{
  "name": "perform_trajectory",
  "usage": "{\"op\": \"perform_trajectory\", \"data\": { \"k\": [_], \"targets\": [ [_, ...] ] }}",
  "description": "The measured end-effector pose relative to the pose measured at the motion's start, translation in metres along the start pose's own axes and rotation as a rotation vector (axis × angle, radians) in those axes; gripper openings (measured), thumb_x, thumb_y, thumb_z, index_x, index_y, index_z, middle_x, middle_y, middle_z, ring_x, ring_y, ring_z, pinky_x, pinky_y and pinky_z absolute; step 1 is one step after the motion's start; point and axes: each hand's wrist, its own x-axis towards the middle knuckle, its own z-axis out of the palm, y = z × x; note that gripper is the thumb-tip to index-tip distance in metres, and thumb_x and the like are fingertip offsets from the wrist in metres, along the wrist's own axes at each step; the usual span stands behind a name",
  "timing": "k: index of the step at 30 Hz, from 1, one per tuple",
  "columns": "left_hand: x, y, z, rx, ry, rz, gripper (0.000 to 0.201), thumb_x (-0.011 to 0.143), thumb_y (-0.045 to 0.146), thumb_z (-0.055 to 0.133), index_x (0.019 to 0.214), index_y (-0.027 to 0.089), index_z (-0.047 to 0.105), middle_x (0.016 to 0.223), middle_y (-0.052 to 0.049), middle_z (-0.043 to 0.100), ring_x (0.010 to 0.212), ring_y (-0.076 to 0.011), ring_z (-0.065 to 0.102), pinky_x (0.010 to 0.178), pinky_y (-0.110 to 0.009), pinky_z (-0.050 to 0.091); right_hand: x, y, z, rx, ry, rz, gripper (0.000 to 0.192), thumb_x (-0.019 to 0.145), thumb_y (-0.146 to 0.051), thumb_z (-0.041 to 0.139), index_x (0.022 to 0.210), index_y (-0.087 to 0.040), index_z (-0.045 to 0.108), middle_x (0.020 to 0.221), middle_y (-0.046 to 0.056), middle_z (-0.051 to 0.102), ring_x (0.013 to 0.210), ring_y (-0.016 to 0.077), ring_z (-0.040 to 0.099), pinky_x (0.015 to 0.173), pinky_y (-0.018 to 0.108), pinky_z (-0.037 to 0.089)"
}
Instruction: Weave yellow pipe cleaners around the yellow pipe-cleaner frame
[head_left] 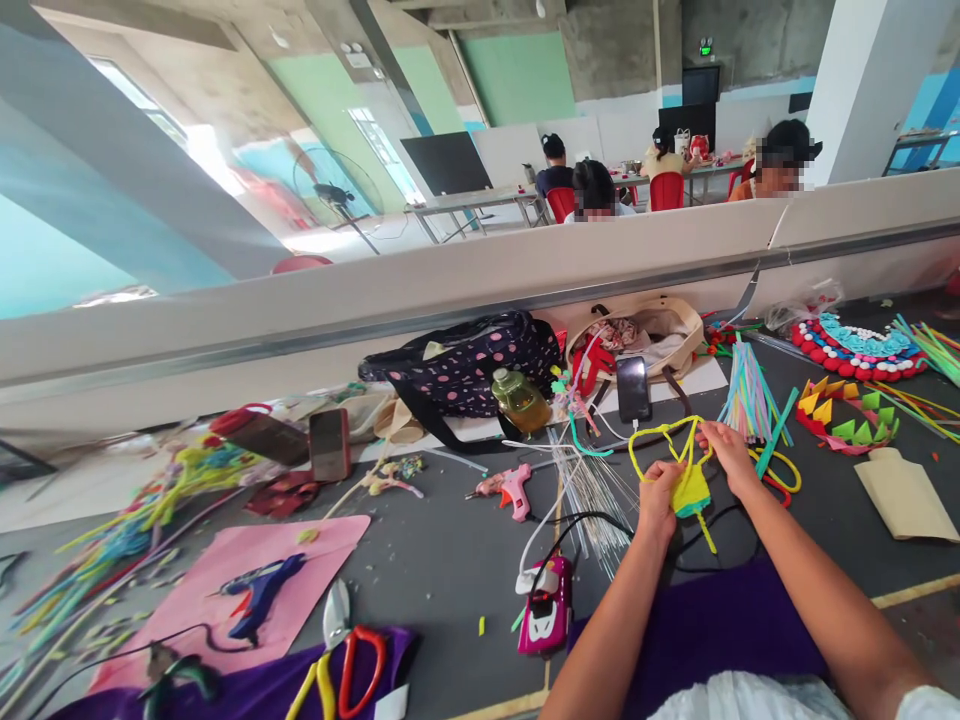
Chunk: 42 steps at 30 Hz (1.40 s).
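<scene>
Both bare hands up over the near right part of the dark grey tabletop, working one yellow pipe-cleaner piece [684, 490] with a green band near its lower edge. Piece is held between the hands, clear of the chest; a short yellow stem hangs from its bottom, a wide yellow loop arches above.

Left hand [657, 494]: thumb and forefinger brought together, pinched on the piece's left side. Remaining fingers curled in; exact bend hard to read.

Right hand [726, 455]: fingertips close together, clamped on the yellow strand at the loop's upper right. Gap between thumb and finger too small to make out.

Around the hands: purple cloth [731, 620] beneath the forearms; a fan of thin clear strands [592, 490] to the left; black smartphone [634, 390] just beyond, cable attached; bundle of pastel pipe cleaners [742, 388] behind the right hand. Farther left, pink glue gun [511, 488] on the tabletop and, nearer the body, a magenta power strip [547, 612] with plugs in it.
</scene>
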Motion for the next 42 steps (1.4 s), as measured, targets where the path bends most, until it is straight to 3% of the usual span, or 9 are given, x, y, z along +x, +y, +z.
{"op": "perform_trajectory", "data": {
  "k": [5,10,14,18,22,27,32,36,42],
  "targets": [
    [0.0,-0.001,-0.001,0.026,-0.05,0.002,0.033,0.046,0.022,0.086,0.055,0.015,0.054,0.069,-0.003,0.069,0.062,-0.0167,0.064,0.064,-0.029,0.048,0.016,-0.01,-0.002,-0.007,-0.03,-0.04,0.042,0.062,-0.057,0.074,0.067,-0.016,0.065,0.055,-0.001,0.058,0.053,0.0127,0.049,0.052,0.025,0.037],
    [0.002,-0.002,-0.006,0.013,-0.088,-0.013,0.033,0.047,0.022,0.086,0.057,0.015,0.056,0.07,-0.005,0.071,0.062,-0.0174,0.065,0.065,-0.03,0.049,0.019,-0.005,-0.001,-0.047,0.006,-0.099,0.041,0.059,-0.057,0.076,0.06,-0.017,0.063,0.053,-0.002,0.055,0.054,0.0129,0.047,0.052,0.026,0.036],
    [0.004,0.0,-0.01,-0.002,-0.138,-0.013,0.032,0.05,0.024,0.087,0.061,0.015,0.058,0.076,-0.006,0.072,0.065,-0.018,0.066,0.067,-0.03,0.05,0.021,-0.003,0.003,-0.05,0.024,-0.129,0.042,0.063,-0.059,0.072,0.068,-0.017,0.066,0.059,0.001,0.06,0.057,0.0151,0.052,0.055,0.027,0.041],
    [0.008,0.006,-0.014,-0.07,-0.155,-0.033,0.032,0.055,0.028,0.086,0.064,0.015,0.058,0.081,-0.007,0.073,0.068,-0.0178,0.066,0.07,-0.03,0.051,0.02,0.001,0.001,-0.037,0.095,-0.175,0.049,0.074,-0.06,0.062,0.099,-0.018,0.067,0.083,0.008,0.069,0.069,0.0197,0.062,0.061,0.032,0.049],
    [0.01,0.014,-0.014,-0.095,-0.161,-0.035,0.026,0.063,0.033,0.079,0.068,0.015,0.061,0.082,-0.008,0.073,0.071,-0.0192,0.067,0.071,-0.03,0.051,0.016,0.003,-0.007,-0.233,0.247,-0.427,0.036,0.081,-0.049,0.06,0.1,-0.019,0.064,0.097,0.009,0.065,0.083,0.02,0.062,0.074,0.034,0.052],
    [0.01,0.022,-0.014,-0.087,-0.138,-0.08,0.021,0.067,0.032,0.071,0.078,0.015,0.066,0.085,-0.01,0.073,0.074,-0.0217,0.068,0.067,-0.029,0.052,0.016,-0.007,-0.008,-0.571,0.077,-0.726,0.024,0.088,-0.037,0.054,0.1,-0.022,0.068,0.108,0.01,0.059,0.103,0.0226,0.056,0.083,0.037,0.051],
    [0.009,0.026,-0.015,-0.113,-0.207,-0.113,0.029,0.073,0.041,0.067,0.082,0.014,0.068,0.087,-0.012,0.073,0.081,-0.0252,0.069,0.074,-0.033,0.052,0.023,-0.011,-0.006,-0.841,-0.056,-0.882,0.025,0.09,-0.025,0.048,0.102,-0.025,0.071,0.122,0.011,0.051,0.111,0.0246,0.051,0.096,0.046,0.045],
    [0.011,0.026,-0.017,-0.103,-0.23,-0.097,0.037,0.074,0.048,0.067,0.086,0.014,0.07,0.085,-0.013,0.072,0.083,-0.0261,0.068,0.078,-0.034,0.051,0.025,-0.01,-0.008,-0.919,-0.034,-0.941,0.027,0.091,-0.019,0.045,0.097,-0.025,0.071,0.122,0.011,0.052,0.113,0.0251,0.051,0.094,0.045,0.046],
    [0.014,0.026,-0.019,0.024,-0.165,-0.091,0.041,0.074,0.054,0.065,0.087,0.015,0.07,0.091,-0.01,0.069,0.074,-0.0185,0.064,0.066,-0.027,0.05,0.026,-0.009,-0.015,-0.833,-0.001,-0.897,0.023,0.091,-0.018,0.044,0.095,-0.023,0.065,0.11,0.01,0.057,0.106,0.0224,0.054,0.093,0.041,0.046]
  ]
}}
